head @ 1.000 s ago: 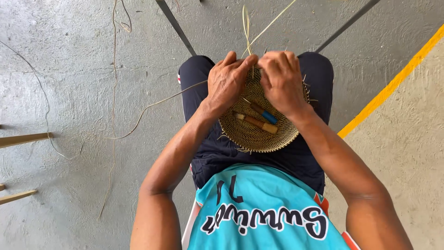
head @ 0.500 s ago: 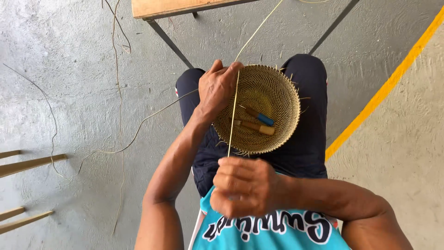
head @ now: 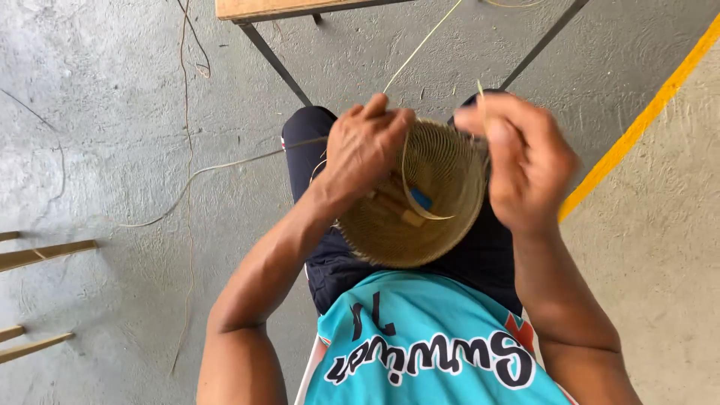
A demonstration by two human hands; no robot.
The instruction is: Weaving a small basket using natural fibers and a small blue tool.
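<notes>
Head view: left hand [head: 365, 154] grips basket [head: 420, 225]; right hand [head: 517, 161] seemingly pinches strand [head: 406, 184]

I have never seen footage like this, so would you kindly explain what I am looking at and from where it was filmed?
There is no machine: a seated person works with bare hands, filmed by a camera on their head looking down. A round woven basket rests on their lap. The left hand grips its rim; the right hand pinches a thin straw strand that loops into the basket. A few small tools lie inside. Below is a grey concrete floor with a yellow line and loose strands.
</notes>
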